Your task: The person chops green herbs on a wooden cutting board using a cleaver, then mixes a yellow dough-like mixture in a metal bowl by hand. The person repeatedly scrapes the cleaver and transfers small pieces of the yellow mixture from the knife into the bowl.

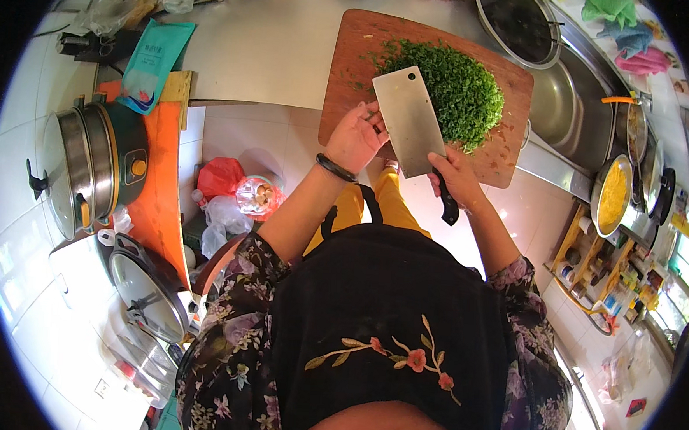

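Observation:
My right hand (456,175) grips a cleaver (411,122) where its blade meets the black handle. The broad blade lies tilted over the near part of a wooden cutting board (353,52), its far end beside a heap of finely chopped green leaves (459,92). To the left of the blade is my left hand (360,135), palm turned up and fingers curled near the blade's edge. Whether those fingers touch the blade I cannot tell. A dark bangle circles the left wrist. Small green bits are scattered on the board's far left part.
A metal sink (583,111) adjoins the board on the right, with a strainer pan (518,25) at its far edge. A bowl of yellow food (611,195) stands at the right. On the left are a steamer pot (99,164) and a teal pouch (156,65).

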A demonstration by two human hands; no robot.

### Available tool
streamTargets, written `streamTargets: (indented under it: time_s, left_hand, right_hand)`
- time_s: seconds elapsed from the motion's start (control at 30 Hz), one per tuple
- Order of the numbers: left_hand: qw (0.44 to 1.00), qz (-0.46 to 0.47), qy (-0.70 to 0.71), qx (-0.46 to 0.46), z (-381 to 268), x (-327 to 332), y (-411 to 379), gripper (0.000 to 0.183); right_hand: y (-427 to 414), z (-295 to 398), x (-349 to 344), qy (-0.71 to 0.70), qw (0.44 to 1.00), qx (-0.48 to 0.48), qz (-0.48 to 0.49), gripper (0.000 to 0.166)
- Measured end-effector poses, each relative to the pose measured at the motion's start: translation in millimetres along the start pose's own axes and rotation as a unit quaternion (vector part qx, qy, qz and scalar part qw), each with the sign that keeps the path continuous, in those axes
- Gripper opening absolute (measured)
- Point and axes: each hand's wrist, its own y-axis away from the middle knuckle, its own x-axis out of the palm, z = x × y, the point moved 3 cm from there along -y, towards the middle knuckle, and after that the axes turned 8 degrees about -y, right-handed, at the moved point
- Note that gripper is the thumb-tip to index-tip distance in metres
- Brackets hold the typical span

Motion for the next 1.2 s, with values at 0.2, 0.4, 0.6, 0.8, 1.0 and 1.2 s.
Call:
streamTargets:
  time_s: [0.2, 0.4, 0.6, 0.8, 1.0, 1.2]
  left_hand:
    - [1.0, -0.023, -0.01, 0.016, -12, -8, 5, 0.04]
    - [0.888, -0.142, -0.411, 0.152, -24, -32, 8, 0.037]
    - [0.724, -0.131, -0.629, 0.249, -11, -20, 19, 0.039]
    - [0.677, -0.112, -0.663, 0.301, 9, -10, 24, 0.049]
    - [0.65, -0.111, -0.68, 0.322, 17, -4, 24, 0.052]
    - [0.642, -0.117, -0.683, 0.327, 20, -6, 27, 0.052]
  right_hand:
    - [9, -10, -13, -0.034, 0.999, 0.004, -0.03, 0.021]
    - [23, -36, -24, 0.057, 0.994, -0.046, -0.077, 0.023]
    - [27, -65, -20, 0.061, 0.995, -0.033, -0.078, 0.023]
    - [14, -74, -9, 0.049, 0.995, -0.045, -0.076, 0.023]
    - [-5, -94, 7, 0.014, 0.998, -0.028, -0.05, 0.022]
    - [-19, -106, 28, 0.007, 0.998, -0.054, -0.029, 0.022]
